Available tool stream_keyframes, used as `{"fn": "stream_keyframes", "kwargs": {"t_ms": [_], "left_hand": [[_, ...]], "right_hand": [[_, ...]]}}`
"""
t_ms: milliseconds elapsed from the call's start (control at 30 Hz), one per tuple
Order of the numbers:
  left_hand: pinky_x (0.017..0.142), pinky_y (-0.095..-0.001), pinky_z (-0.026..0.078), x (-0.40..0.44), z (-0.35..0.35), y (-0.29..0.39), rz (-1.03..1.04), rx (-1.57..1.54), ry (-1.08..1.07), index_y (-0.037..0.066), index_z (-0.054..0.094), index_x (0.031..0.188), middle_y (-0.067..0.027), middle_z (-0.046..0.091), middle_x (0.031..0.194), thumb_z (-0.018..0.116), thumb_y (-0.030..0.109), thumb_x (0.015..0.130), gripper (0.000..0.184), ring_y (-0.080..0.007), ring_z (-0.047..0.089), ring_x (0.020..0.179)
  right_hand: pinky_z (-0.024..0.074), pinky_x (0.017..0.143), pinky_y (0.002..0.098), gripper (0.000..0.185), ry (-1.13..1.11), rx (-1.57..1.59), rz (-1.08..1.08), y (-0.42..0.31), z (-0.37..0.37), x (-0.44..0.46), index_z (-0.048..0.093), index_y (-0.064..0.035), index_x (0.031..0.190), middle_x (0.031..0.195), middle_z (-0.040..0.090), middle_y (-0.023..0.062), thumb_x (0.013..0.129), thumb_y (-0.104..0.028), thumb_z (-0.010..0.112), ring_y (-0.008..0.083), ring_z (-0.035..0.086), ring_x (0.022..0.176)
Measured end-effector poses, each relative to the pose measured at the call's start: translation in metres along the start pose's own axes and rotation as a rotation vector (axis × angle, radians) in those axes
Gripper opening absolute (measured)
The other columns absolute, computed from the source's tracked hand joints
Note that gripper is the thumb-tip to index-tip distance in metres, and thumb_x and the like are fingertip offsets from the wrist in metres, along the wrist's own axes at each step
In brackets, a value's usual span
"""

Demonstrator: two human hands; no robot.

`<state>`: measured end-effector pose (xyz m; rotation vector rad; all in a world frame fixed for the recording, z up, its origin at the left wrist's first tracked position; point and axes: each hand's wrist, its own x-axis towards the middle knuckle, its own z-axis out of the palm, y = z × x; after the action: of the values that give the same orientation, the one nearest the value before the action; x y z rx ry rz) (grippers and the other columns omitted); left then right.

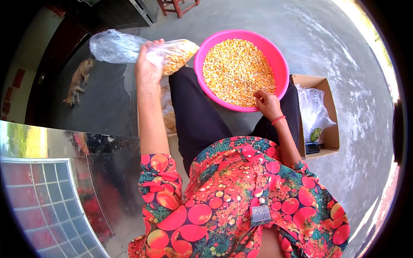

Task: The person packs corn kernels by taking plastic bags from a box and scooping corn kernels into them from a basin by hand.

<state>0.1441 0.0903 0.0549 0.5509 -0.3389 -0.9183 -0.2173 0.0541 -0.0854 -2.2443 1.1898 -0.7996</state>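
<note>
A clear plastic bag (115, 46) lies across my left hand (149, 64), whose fingers are closed round its middle. Corn kernels (177, 56) fill the bag's right end, beside the rim of the pink basin (282, 64). Loose yellow corn kernels (236, 69) cover the inside of that basin, which is at my knees. Over the basin's near right edge, my right hand (267, 104) has its fingers curled together at the corn. What it pinches, if anything, is hidden.
At my right, a cardboard box (331, 112) holds clear plastic bags (313, 107) and a dark phone-like object (312, 148). A partly hidden box with bagged corn (170, 120) sits by my left leg. A small animal (78, 81) lies on the floor; a red stool (177, 6) stands beyond.
</note>
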Motion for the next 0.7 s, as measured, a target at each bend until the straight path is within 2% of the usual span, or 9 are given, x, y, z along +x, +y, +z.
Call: {"fn": "stream_keyframes", "kwargs": {"t_ms": [167,200,300,367,467,533,600,633,700], "left_hand": [[0.090,-0.0429,0.045,0.014,-0.063,0.048,0.081,0.256,0.181,-0.002,0.052,0.089,-0.0164,0.057,0.088,0.041,0.018,0.094,0.023,-0.0291,0.056,0.089],[0.087,-0.0417,0.046,0.015,-0.091,0.049,0.052,0.274,0.162,-0.002,0.052,0.090,-0.0158,0.058,0.086,0.040,0.018,0.094,0.023,-0.0281,0.057,0.086],[0.076,-0.0392,0.050,0.009,-0.156,0.042,0.014,0.331,0.410,-0.002,0.052,0.091,-0.0151,0.059,0.085,0.039,0.018,0.094,0.024,-0.0262,0.059,0.080],[0.070,-0.0383,0.052,-0.003,-0.185,0.038,-0.042,0.468,0.483,-0.001,0.053,0.091,-0.0137,0.059,0.084,0.040,0.018,0.094,0.023,-0.0246,0.060,0.076],[0.067,-0.0377,0.051,0.013,-0.265,0.031,-0.042,0.493,0.589,0.001,0.053,0.095,-0.0118,0.060,0.084,0.041,0.016,0.092,0.019,-0.0230,0.060,0.073],[0.067,-0.0373,0.050,0.011,-0.269,0.032,-0.013,0.532,0.596,0.001,0.053,0.095,-0.0116,0.060,0.083,0.042,0.015,0.092,0.018,-0.0229,0.060,0.073],[0.071,-0.0367,0.049,0.008,-0.257,0.030,0.062,0.717,0.752,-0.003,0.054,0.099,-0.0126,0.061,0.088,0.046,0.016,0.090,0.022,-0.0235,0.061,0.078],[0.071,-0.0367,0.049,0.010,-0.262,0.029,0.056,0.717,0.749,-0.003,0.054,0.099,-0.0126,0.061,0.088,0.046,0.016,0.090,0.022,-0.0235,0.061,0.078],[0.075,-0.0351,0.047,0.015,-0.287,0.020,0.228,1.040,0.538,-0.005,0.053,0.109,-0.0133,0.062,0.095,0.055,0.019,0.087,0.033,-0.0234,0.061,0.084]], "right_hand": [[0.0491,0.058,0.0335,0.009,-0.006,-0.008,0.004,-0.001,0.001,-0.001,0.062,-0.0061,0.079,0.070,0.063,0.0099,0.072,-0.007,0.057,0.0233,0.062,0.062],[0.0492,0.058,0.0333,0.008,-0.009,-0.015,0.000,-0.001,0.000,-0.001,0.063,-0.0060,0.079,0.070,0.063,0.0099,0.073,-0.007,0.057,0.0231,0.062,0.062],[0.0491,0.058,0.0331,0.008,-0.015,-0.026,-0.029,-0.003,-0.001,-0.001,0.063,-0.0049,0.078,0.070,0.063,0.0106,0.073,-0.006,0.057,0.0241,0.062,0.063],[0.0489,0.058,0.0334,0.007,-0.024,-0.022,-0.043,-0.007,-0.004,-0.001,0.063,-0.0047,0.077,0.070,0.063,0.0107,0.073,-0.006,0.057,0.0247,0.062,0.063],[0.0483,0.059,0.0349,0.007,-0.055,-0.043,-0.025,-0.010,-0.006,0.000,0.062,-0.0043,0.076,0.070,0.062,0.0115,0.073,-0.006,0.056,0.0263,0.062,0.065],[0.0480,0.060,0.0356,0.006,-0.053,-0.055,-0.044,-0.010,-0.008,-0.001,0.061,-0.0042,0.076,0.070,0.062,0.0119,0.073,-0.007,0.056,0.0272,0.061,0.065],[0.0472,0.061,0.0377,0.007,-0.052,-0.056,-0.068,-0.008,-0.007,-0.001,0.060,-0.0037,0.076,0.070,0.060,0.0133,0.074,-0.007,0.054,0.0296,0.060,0.067],[0.0472,0.061,0.0377,0.007,-0.052,-0.060,-0.063,-0.008,-0.008,-0.001,0.060,-0.0037,0.076,0.070,0.060,0.0133,0.074,-0.007,0.054,0.0296,0.060,0.067],[0.0469,0.062,0.0382,0.007,-0.053,-0.046,-0.107,-0.010,-0.010,-0.002,0.060,-0.0033,0.076,0.070,0.060,0.0135,0.074,-0.006,0.054,0.0299,0.060,0.068]]}}
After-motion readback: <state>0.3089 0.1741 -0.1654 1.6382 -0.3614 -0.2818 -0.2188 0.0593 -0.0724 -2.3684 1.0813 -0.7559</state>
